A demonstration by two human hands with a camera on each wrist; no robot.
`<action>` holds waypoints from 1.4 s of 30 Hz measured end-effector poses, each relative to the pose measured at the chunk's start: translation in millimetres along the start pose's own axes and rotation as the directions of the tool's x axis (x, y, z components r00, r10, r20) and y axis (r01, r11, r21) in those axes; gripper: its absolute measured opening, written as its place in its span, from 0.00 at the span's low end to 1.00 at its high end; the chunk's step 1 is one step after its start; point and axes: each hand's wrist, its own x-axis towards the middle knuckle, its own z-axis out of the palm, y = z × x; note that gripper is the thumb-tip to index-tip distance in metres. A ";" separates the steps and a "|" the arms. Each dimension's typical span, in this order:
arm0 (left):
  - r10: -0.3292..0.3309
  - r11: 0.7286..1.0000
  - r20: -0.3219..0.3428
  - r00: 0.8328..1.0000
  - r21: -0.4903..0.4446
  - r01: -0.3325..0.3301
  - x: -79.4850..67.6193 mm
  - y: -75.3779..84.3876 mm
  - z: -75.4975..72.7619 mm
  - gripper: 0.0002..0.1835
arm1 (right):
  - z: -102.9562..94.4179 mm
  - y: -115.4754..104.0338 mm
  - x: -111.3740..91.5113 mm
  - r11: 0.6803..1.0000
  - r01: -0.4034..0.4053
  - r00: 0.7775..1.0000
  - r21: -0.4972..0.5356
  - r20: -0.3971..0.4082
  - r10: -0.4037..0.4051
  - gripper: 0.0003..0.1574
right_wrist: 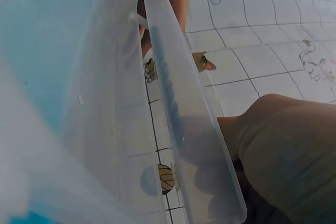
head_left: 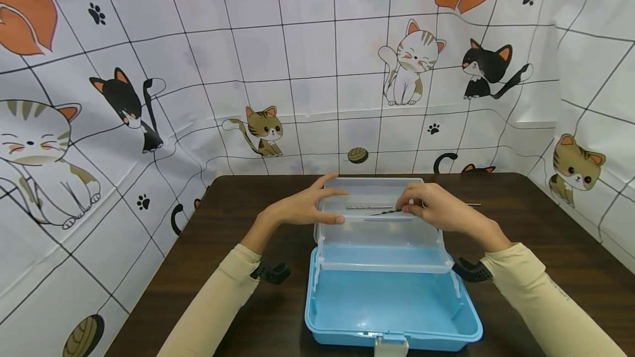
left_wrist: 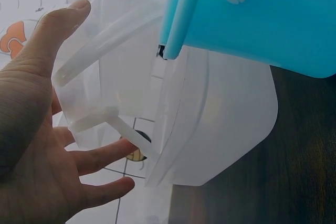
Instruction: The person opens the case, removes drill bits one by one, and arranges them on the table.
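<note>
A light blue storage box [head_left: 387,302] stands open with a translucent tray [head_left: 347,230] raised at its back. Over the tray, my right hand [head_left: 436,208] pinches a long thin drill bit [head_left: 362,207], whose spiral part points left and whose plain shank sticks out beyond the hand. A shorter dark, thin, pointed piece [head_left: 382,213] shows just below it; whether it is a separate item I cannot tell. My left hand [head_left: 302,205] is spread at the tray's left end, thumb in front and fingers extended behind. Through the tray wall, the right wrist view shows the spiral [right_wrist: 167,87] blurred.
The box sits on a dark wooden table [head_left: 238,203]. A white latch [head_left: 391,346] hangs at the box's front. Behind and beside the table hangs a white cat-patterned sheet [head_left: 312,59]. Translucent support arms [left_wrist: 115,35] join the trays at the side.
</note>
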 end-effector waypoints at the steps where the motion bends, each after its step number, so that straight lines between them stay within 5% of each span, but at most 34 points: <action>1: -0.001 1.000 0.001 1.000 -0.001 0.001 0.1 -0.2 0.1 0.40 | -0.3 -0.1 -0.1 1.000 0.005 1.000 0.000 -0.002 -0.005 0.13; 15: -0.001 1.000 0.006 1.000 0.009 0.001 0.7 -1.2 0.4 0.40 | -1.8 1.2 -1.5 1.000 -0.002 0.999 -0.010 -0.053 0.001 0.10; 33: -0.009 1.000 0.002 1.000 0.002 0.009 -0.5 2.4 -1.5 0.39 | -27.1 13.3 -15.6 1.000 -0.024 0.980 -0.014 -0.200 0.021 0.10; 42: -0.005 1.000 0.011 1.000 0.005 0.005 0.1 -0.6 -0.4 0.40 | -42.8 28.0 -30.1 0.990 -0.131 0.965 -0.043 -0.236 0.117 0.06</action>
